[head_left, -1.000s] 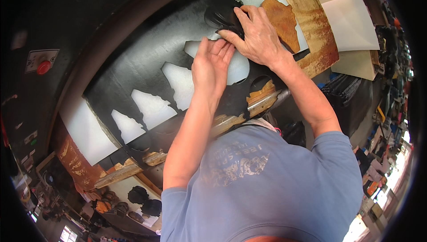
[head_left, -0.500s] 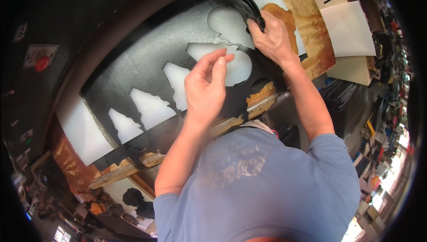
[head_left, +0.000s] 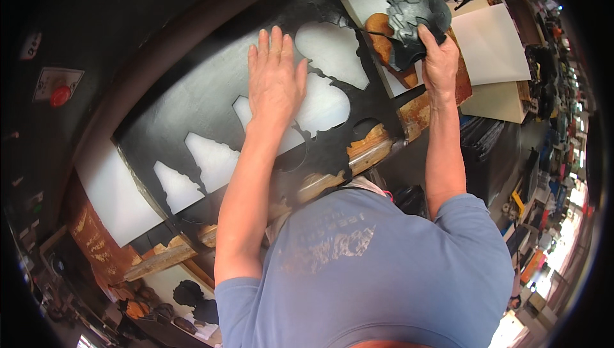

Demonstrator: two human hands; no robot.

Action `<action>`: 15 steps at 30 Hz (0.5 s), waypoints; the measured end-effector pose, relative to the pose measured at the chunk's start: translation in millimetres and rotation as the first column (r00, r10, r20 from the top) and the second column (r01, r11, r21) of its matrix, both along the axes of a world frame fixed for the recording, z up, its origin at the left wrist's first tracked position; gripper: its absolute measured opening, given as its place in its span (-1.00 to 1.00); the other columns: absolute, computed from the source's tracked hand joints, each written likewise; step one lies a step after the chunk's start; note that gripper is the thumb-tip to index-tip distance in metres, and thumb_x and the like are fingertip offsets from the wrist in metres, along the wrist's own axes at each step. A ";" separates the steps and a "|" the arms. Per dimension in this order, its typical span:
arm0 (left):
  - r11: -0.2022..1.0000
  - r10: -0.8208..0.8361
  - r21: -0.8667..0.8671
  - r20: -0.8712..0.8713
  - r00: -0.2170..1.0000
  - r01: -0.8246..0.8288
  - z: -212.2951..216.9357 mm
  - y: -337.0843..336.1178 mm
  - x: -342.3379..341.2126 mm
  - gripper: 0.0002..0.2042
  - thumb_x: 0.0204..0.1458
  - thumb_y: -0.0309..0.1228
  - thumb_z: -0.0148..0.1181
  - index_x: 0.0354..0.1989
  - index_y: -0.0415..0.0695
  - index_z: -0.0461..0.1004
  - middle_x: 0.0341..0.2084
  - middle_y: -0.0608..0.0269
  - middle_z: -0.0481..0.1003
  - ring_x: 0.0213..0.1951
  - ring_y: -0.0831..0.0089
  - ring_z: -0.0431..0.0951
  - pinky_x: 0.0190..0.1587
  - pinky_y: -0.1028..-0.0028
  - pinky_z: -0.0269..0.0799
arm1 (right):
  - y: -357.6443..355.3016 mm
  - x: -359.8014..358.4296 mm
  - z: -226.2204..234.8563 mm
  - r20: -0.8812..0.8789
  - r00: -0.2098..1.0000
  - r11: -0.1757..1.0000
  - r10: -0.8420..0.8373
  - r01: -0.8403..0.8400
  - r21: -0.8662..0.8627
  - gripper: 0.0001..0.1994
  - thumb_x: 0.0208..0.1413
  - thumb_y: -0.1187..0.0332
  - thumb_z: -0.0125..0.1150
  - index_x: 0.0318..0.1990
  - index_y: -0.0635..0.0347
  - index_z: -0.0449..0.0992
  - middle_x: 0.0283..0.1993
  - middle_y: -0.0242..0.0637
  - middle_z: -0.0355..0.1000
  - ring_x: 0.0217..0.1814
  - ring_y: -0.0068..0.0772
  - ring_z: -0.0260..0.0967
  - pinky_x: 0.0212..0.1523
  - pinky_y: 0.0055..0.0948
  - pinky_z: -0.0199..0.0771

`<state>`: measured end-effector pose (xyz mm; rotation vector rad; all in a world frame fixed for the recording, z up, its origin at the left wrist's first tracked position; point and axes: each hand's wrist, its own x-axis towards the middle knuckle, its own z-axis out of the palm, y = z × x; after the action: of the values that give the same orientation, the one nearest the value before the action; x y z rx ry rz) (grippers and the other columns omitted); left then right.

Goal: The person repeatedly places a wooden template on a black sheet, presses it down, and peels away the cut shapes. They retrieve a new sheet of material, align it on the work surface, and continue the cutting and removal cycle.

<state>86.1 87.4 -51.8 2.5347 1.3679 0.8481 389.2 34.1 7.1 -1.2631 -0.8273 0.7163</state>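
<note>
The left hand (head_left: 276, 79) lies flat, fingers spread and gripping nothing, on the black sheet (head_left: 192, 102) with its cut-out holes. The right hand (head_left: 439, 60) has its fingers closed around a loose black cut-out piece (head_left: 416, 18), lifted over the sheet's far right corner. Pressing down evenly likely keeps the sheet from shifting. Jagged hole edges lie just beside the palm; open room lies right, toward the white boards (head_left: 489, 44) on the tabletop (head_left: 416, 108).
</note>
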 end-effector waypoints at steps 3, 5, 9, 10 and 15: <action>0.996 -0.001 -0.085 -0.030 1.000 -0.001 6.3 3.6 1.3 -0.47 0.28 -0.28 0.23 0.34 -0.37 0.43 0.43 -0.17 0.32 0.51 -0.11 0.20 0.54 -0.05 0.04 | 7.8 -3.6 -6.1 0.110 0.992 0.998 -0.055 0.056 -0.011 -0.78 0.34 0.36 0.33 -0.01 0.33 0.65 -0.10 -0.38 0.64 -0.15 -0.61 0.53 -0.07 -0.51 0.55; 0.995 -0.022 -0.101 0.039 0.999 0.026 15.2 4.1 1.5 -0.46 0.27 -0.30 0.24 0.33 -0.41 0.42 0.41 -0.25 0.32 0.50 -0.17 0.20 0.56 -0.04 -0.02 | 11.6 -15.8 -8.3 0.009 1.000 1.000 -0.002 0.002 0.003 -0.79 0.33 0.37 0.32 -0.02 0.33 0.65 -0.11 -0.38 0.64 -0.17 -0.61 0.52 -0.08 -0.51 0.55; 0.878 0.031 -0.449 0.398 0.917 0.166 43.4 -6.4 9.1 -0.34 0.26 -0.24 0.29 0.41 -0.41 0.30 0.40 -0.31 0.32 0.50 -0.09 0.24 0.53 0.04 0.09 | 9.7 -42.0 8.1 0.151 0.988 0.998 0.038 -0.030 -0.052 -0.77 0.35 0.36 0.29 -0.03 0.39 0.63 -0.19 -0.41 0.63 -0.21 -0.66 0.47 -0.13 -0.53 0.52; 0.728 0.132 -0.605 0.584 0.801 0.322 49.3 -14.0 16.3 -0.29 0.25 -0.21 0.32 0.45 -0.41 0.24 0.42 -0.31 0.30 0.50 -0.04 0.25 0.51 0.07 0.14 | 9.0 -48.9 14.9 0.281 0.960 0.999 0.016 -0.004 -0.044 -0.77 0.35 0.34 0.30 -0.09 0.40 0.62 -0.25 -0.42 0.61 -0.24 -0.68 0.43 -0.21 -0.53 0.50; 0.412 0.359 -0.529 0.842 0.402 0.741 52.5 -33.8 49.1 -0.17 0.30 -0.09 0.31 0.57 -0.29 0.05 0.34 0.04 0.40 0.30 0.30 0.48 0.37 0.30 0.37 | 6.9 -97.8 31.0 0.950 0.307 0.968 0.057 -0.248 0.022 -0.72 -0.03 0.43 0.33 -0.14 0.37 0.59 -0.14 0.12 0.53 -0.19 0.13 0.57 -0.23 -0.07 0.62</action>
<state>135.2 53.5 0.7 0.9400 0.6193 0.8276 291.3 41.0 38.1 -1.4179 -1.9871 -0.0947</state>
